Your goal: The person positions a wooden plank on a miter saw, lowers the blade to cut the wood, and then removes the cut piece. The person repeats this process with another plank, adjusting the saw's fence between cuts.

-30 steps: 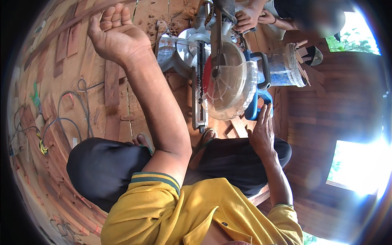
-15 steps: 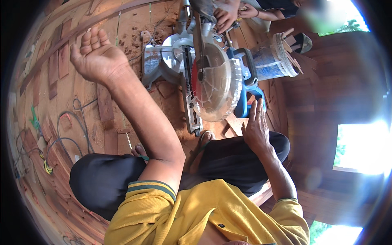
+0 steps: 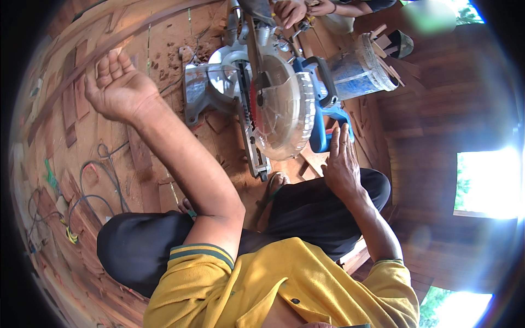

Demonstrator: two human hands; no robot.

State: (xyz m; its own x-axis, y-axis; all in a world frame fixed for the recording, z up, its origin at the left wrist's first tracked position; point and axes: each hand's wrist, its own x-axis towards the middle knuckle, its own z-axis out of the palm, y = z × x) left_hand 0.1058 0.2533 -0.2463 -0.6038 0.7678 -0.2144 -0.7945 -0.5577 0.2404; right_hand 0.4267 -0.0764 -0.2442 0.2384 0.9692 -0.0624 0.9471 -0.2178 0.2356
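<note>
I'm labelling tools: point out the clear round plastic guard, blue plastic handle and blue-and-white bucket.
Clear round plastic guard (image 3: 281, 116): head view, broad side.
Blue plastic handle (image 3: 337, 113): head view, upper bar.
Blue-and-white bucket (image 3: 358, 75): head view, outer wall.

Miter saw runs out of frame at the top edge, co-worker cropped there too, with a blurred patch at upper right. Cloudy guard obscures much of the red blade; left foot mostly hidden by left arm and knee. Can't tell if right hand actually touches the blue handle; window blown out.
</note>
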